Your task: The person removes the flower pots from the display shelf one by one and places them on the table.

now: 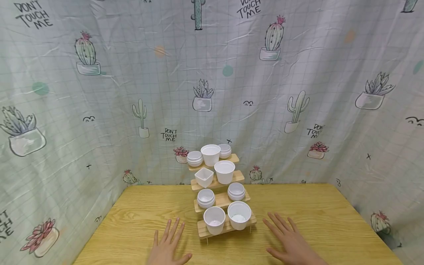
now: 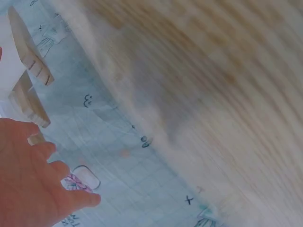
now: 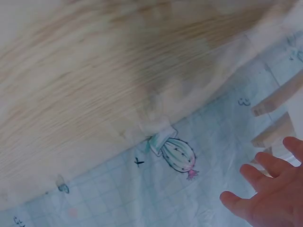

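Spread hands on either side of a stepped stand of pots
The left hand (image 1: 167, 244) has straight, splayed fingers holding nothing; rightward, the wooden stand (image 1: 222, 200) on the desk (image 1: 139, 209) carries white pots (image 1: 224, 173) on four tiers; beyond it, the right hand (image 1: 293, 243) is likewise spread and unloaded. Handling any pot well probably calls for a light pinch at the rim and a straight lift, keeping sleeves and knuckles off its close neighbours.

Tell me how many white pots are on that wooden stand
9 white pots on the wooden stand: three on the top step, two on the second step, two on the third step and two on the bottom step. Any tucked behind others could be hidden.
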{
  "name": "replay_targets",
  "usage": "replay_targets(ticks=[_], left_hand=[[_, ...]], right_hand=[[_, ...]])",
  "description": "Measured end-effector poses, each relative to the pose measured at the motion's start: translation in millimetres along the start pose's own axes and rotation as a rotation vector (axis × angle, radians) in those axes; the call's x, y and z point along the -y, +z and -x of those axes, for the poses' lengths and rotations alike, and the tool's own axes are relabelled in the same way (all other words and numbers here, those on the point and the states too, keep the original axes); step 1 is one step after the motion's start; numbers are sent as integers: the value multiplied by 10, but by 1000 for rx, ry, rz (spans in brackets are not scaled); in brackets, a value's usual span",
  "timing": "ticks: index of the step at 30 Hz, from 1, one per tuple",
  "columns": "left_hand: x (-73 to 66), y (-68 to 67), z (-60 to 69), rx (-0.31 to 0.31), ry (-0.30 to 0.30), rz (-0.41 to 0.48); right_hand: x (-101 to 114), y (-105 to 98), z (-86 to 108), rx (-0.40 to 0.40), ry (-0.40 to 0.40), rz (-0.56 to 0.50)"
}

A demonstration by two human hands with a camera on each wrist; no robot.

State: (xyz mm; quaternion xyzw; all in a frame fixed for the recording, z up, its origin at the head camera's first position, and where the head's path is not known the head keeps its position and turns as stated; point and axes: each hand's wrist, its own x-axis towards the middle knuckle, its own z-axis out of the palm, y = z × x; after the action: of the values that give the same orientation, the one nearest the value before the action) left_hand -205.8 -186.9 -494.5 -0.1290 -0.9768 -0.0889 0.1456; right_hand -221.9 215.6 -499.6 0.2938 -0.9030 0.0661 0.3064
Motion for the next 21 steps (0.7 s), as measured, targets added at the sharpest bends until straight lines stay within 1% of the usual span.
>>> replay_targets(ticks=[7, 14, 21], left_hand=[[-42, 18, 2, -61, 46, -8], [-83, 28, -33, -90, 92, -22], [-124, 65, -74, -145, 147, 9]], right_hand=[[48, -28, -58, -3, -6, -12], [108, -58, -125, -33, 6, -24], [156, -49, -205, -55, 3, -42]])
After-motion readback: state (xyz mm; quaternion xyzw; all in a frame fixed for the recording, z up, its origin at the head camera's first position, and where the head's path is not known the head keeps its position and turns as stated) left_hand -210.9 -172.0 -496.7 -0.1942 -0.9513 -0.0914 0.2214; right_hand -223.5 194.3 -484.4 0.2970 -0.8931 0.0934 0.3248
